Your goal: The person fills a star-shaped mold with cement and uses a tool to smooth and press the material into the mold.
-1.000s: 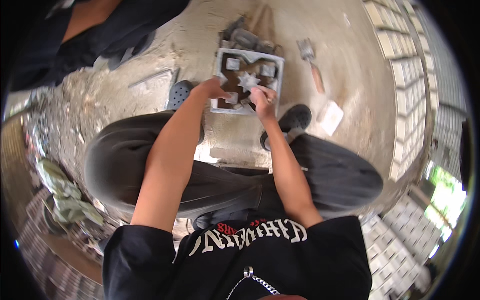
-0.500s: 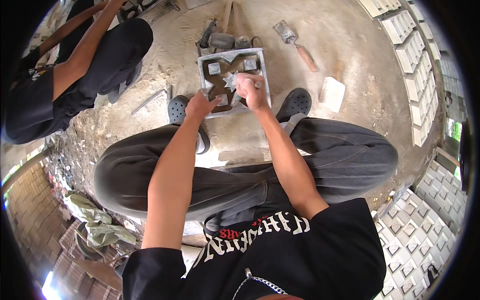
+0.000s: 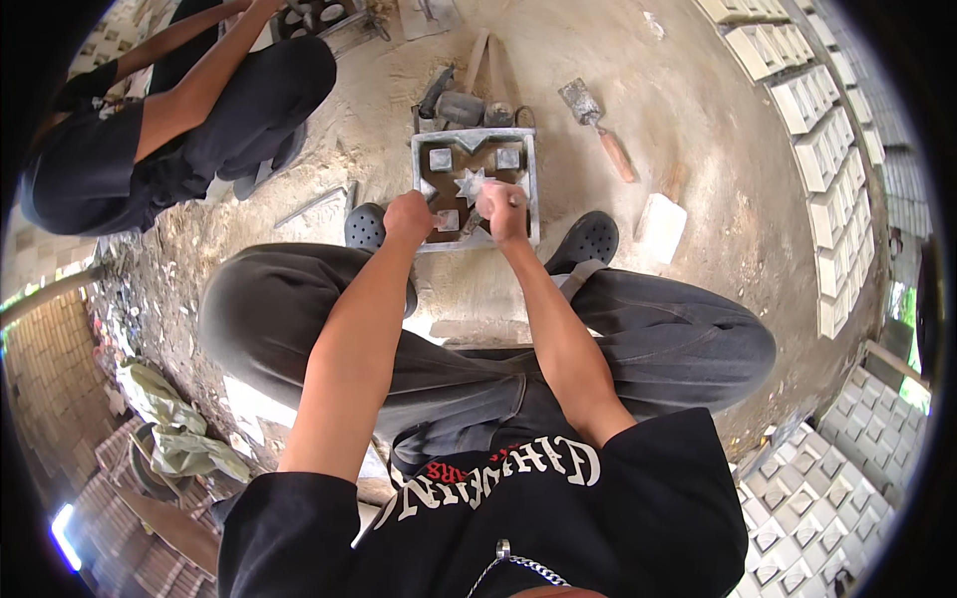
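Note:
On the floor between my feet lies a square grey metal mould (image 3: 534, 184) with a star-shaped block (image 3: 471, 183) at its centre. Square blocks (image 3: 440, 158) stand around the star, and dark material lies in the gaps. My right hand (image 3: 503, 209) is closed around the handle of a small tool (image 3: 472, 228); its narrow blade points down into the near part of the mould. My left hand (image 3: 407, 217) grips the mould's left wall, its thumb stretched toward the near-left square block (image 3: 448, 220). The fingers' undersides are hidden.
Beyond the mould lie a hammer-like tool (image 3: 462, 108) and other tools. To the right are a trowel (image 3: 598, 127) and a white-bladed scraper (image 3: 661, 227). Pale moulded blocks (image 3: 822, 149) line the right side. A co-worker's bent knee (image 3: 299, 85) is at the left.
The whole view has shifted, so the mould sits lower in it. My right hand has moved slightly toward the star with the tool still held. My left hand stays at the mould's left wall.

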### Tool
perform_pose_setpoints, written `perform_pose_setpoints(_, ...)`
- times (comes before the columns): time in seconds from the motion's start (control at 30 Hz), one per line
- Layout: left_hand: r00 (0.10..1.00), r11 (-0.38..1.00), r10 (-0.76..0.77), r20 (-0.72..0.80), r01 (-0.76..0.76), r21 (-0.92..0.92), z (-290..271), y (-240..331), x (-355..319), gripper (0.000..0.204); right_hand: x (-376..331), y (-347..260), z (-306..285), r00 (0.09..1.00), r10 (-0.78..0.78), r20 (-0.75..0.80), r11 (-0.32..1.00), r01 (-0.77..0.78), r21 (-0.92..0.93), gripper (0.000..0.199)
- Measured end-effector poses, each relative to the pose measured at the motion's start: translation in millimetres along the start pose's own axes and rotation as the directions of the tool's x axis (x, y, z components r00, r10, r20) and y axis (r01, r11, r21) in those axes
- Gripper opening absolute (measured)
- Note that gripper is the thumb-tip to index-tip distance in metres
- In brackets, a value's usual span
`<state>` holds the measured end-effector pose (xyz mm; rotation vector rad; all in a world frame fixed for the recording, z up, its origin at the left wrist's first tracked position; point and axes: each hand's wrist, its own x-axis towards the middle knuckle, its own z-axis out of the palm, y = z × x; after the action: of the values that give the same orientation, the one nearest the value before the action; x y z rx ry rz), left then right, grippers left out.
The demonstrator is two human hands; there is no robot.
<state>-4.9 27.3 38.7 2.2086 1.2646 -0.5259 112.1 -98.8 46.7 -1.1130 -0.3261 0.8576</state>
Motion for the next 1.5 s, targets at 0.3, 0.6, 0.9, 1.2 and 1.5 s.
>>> perform_pose_setpoints(0.3, 0.998, 0.997, 0.069, 0.014, -0.069, -0.042, -3.4, -5.0, -5.6, 0.054, -15.2, -54.3, 38.3, 0.964, -0.182, 0.194, 0.983, 0.182, 0.018, 0.035)
perform_pose_setpoints(0.6, 0.999, 0.999, 0.011, 0.044, -0.009, -0.046, -3.3, -6.5, -0.5, 0.055, -3.3, -4.2, 36.9, 0.951, -0.129, 0.281, 0.860, 0.248, -0.446, 0.034)
perform_pose_setpoints(0.9, 0.965, 0.973, 0.213, 0.154, -0.195, -0.120, 6.5, -48.4, 44.0, 0.058, 4.4, -2.8, 34.5, 1.000, 0.012, 0.026, 0.997, -0.010, -0.080, 0.044)
perform_pose_setpoints(1.2, 0.860, 0.983, 0.159, 0.485, -0.181, -0.002, -57.3, -3.7, 28.8, 0.066, -41.4, -55.8, 93.1, 0.978, -0.136, -0.157, 0.988, 0.122, -0.093, 0.039)
perform_pose_setpoints(1.5, 0.910, 0.957, 0.245, 0.334, -0.281, 0.065, -41.0, -5.1, 50.1, 0.042, -63.1, -27.9, 95.4, 0.972, -0.178, 0.156, 0.858, 0.231, -0.459, 0.036)
